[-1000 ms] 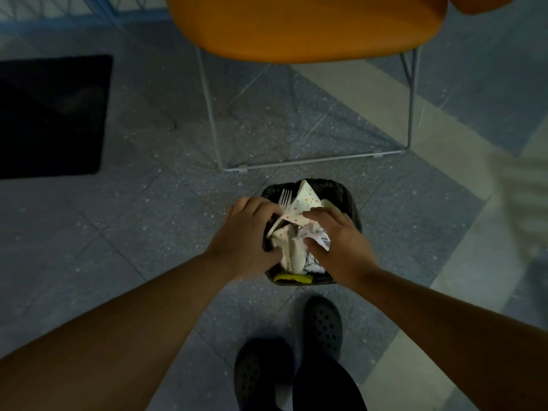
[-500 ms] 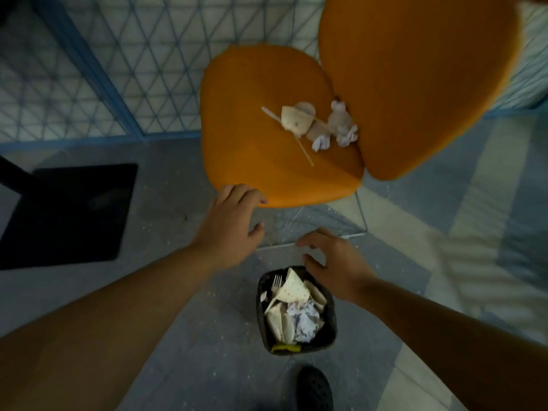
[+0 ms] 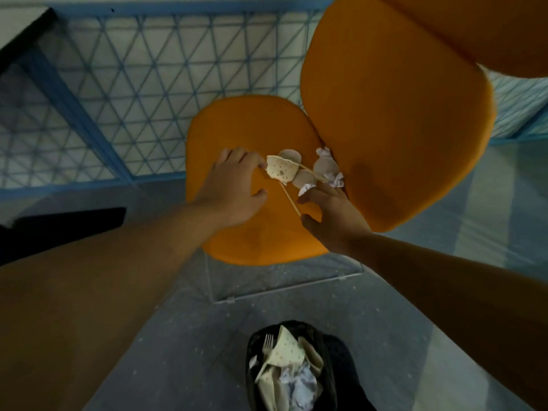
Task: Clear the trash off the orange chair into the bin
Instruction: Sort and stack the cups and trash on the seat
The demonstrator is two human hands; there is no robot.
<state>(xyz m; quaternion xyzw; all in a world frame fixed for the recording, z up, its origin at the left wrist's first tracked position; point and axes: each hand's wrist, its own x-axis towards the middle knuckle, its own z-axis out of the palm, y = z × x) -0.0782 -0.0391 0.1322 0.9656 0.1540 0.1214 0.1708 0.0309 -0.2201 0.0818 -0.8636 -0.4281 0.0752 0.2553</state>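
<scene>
Now the reach is being shifted from the bin to the seat. Nearest, the black bin (image 3: 296,366) is being left on the floor below the chair's front edge, already stuffed with dotted paper, a plastic fork (image 3: 267,343) and crumpled tissue; both hands, over its mouth a second ago, are no longer being held there. That load is being read as dropped, so a second pickup is judged to be starting. Next out, the orange chair (image 3: 249,232) seat is being crossed by both forearms. The right hand (image 3: 329,216) is being brought to the near end of a thin wooden stick (image 3: 289,200), thumb and forefinger spread either side of it, not yet closed. The left hand (image 3: 234,191) is being held loosely spread, nothing gripped, fingertips just touching the dotted paper scrap (image 3: 280,172). Farthest, toward the seat's back edge against the backrest, the remaining trash is being left in one cluster: two pale round pieces (image 3: 323,166) and crumpled tissue (image 3: 336,180). Chair is not yet cleared.
</scene>
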